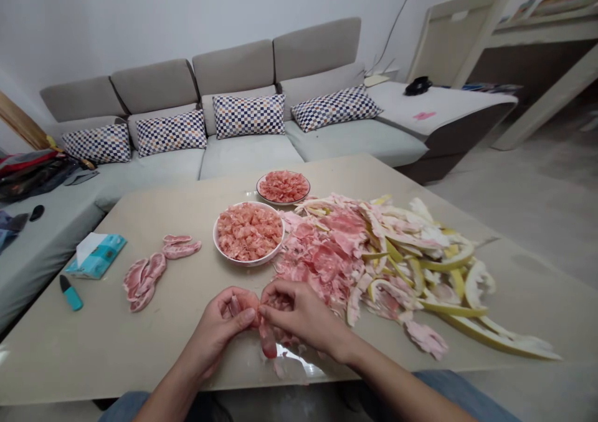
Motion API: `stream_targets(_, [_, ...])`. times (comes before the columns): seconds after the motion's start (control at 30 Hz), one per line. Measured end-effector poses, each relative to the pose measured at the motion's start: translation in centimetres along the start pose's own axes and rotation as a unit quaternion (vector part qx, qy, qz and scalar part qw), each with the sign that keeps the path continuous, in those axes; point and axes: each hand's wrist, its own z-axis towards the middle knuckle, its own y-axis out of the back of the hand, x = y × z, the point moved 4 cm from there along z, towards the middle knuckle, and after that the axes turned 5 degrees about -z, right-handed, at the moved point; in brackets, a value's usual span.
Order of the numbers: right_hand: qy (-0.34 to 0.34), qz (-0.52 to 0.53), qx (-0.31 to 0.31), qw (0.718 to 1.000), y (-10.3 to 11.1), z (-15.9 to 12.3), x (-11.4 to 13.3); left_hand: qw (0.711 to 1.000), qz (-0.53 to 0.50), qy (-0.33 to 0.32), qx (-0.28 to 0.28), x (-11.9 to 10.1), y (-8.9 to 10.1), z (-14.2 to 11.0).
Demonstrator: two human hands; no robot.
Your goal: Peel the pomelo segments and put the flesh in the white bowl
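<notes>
Both of my hands meet over the near edge of the table, pinching one pink pomelo segment [267, 341] whose lower end hangs below the fingers. My left hand [228, 319] is closed on its left side, thumb and fingertips together. From the right, my right hand [299, 313] pinches the same piece; part of it is hidden by the fingers. Just beyond stands a white bowl [249, 262] heaped with peeled pink pulp. Behind that is a dark-rimmed plate [307, 193] of more pulp. Several unpeeled pomelo segments [144, 279] lie to the left.
A wide heap of pink membranes [322, 254] and yellow-green pomelo rind [455, 313] covers the table's right side. At the left lie a blue tissue pack [100, 257] and a small knife with a turquoise handle [72, 297]. A grey sofa [247, 148] stands behind the table [187, 353].
</notes>
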Motion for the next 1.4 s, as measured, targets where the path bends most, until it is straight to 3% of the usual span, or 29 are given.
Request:
stream_targets(0.23, [-0.090, 0.159, 0.012, 0.983, -0.4, 0.7, -1.3, 0.999, -0.037, 0.003, 0.008, 0.0, -0.2, -0.2])
stream_targets(0.43, [-0.092, 0.187, 0.016, 0.978, 0.5, 1.0, -1.5, 0.997, -0.059, -0.010, 0.040, -1.3, -1.0, -0.2])
stream_targets(0.6, [-0.050, 0.027, 0.001, 0.998, 2.9, 2.0, 0.2, 0.997, -0.073, -0.009, 0.029, -1.5, -0.8, -0.3])
stream_targets(0.77, [0.020, -0.093, -0.073, 0.993, 5.8, 7.1, 4.9, 0.996, -0.090, 0.015, -0.014, -0.8, 0.7, 0.1])
stream_targets(0.87, [0.047, -0.169, -0.118, 0.977, 6.2, 10.8, 7.9, 0.993, -0.105, 0.012, -0.046, -0.8, 1.4, 0.4])
stream_targets(1.0, [0.076, -0.240, -0.121, 0.960, 5.7, 13.6, 10.0, 0.992, -0.111, 0.013, -0.058, -1.1, 1.7, 0.3])
stream_targets(1.23, [0.141, -0.274, -0.141, 0.941, 5.4, 13.5, 10.4, 0.989, -0.134, 0.007, -0.069, -1.3, 1.7, 0.0])
stream_targets(1.4, [0.172, -0.286, -0.139, 0.932, 4.7, 9.2, 9.9, 0.988, -0.142, 0.004, -0.066, -1.5, 1.5, 0.1])
